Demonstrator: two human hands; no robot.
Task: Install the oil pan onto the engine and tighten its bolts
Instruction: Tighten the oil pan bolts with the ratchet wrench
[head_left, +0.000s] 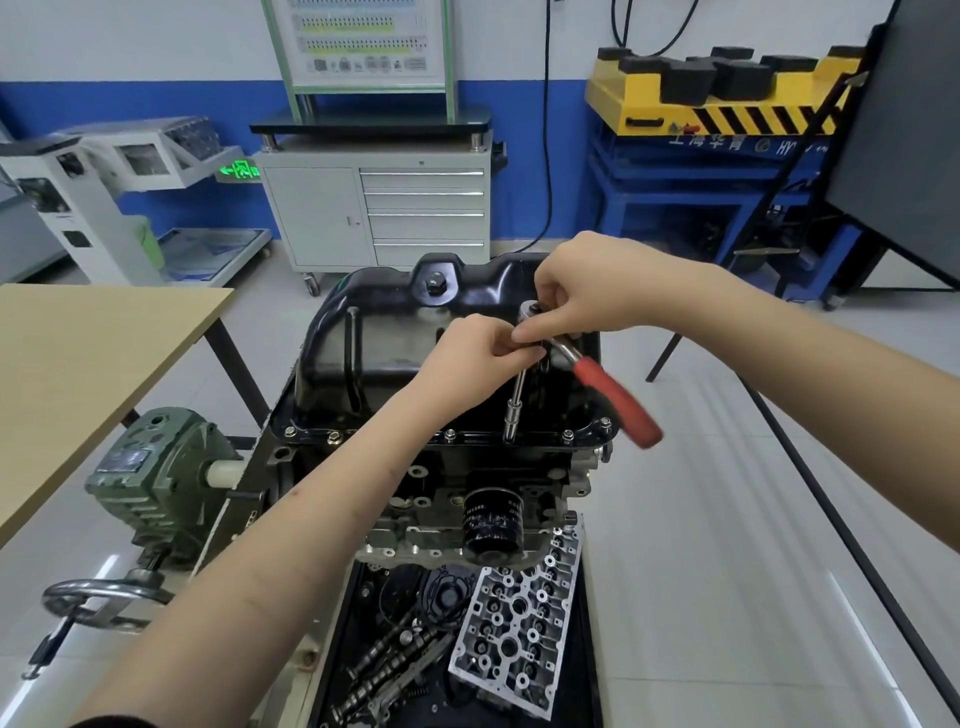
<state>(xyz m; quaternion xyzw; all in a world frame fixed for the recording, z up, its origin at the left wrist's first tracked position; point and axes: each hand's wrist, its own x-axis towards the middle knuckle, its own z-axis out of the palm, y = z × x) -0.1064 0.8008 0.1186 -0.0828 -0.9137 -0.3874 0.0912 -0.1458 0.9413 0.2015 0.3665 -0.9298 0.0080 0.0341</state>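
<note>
The black oil pan (384, 343) sits upside-up on the engine block (431, 483), which is mounted on a stand. Several bolts (450, 434) line the pan's near flange. A ratchet with a red handle (618, 400) carries a long extension bar (514, 405) whose socket stands on a bolt at the near flange. My left hand (467, 358) grips the top of the extension bar. My right hand (587, 296) pinches the ratchet head (530, 312) with its fingers curled round it. The red handle looks blurred.
A black oil filter (491, 525) juts from the block's near side. Below, a tray holds a cylinder head (519, 629) and camshafts (395, 654). A green gearbox with a handwheel (104, 597) is at left, beside a wooden table (78, 364). A grey tool cabinet (379, 208) stands behind.
</note>
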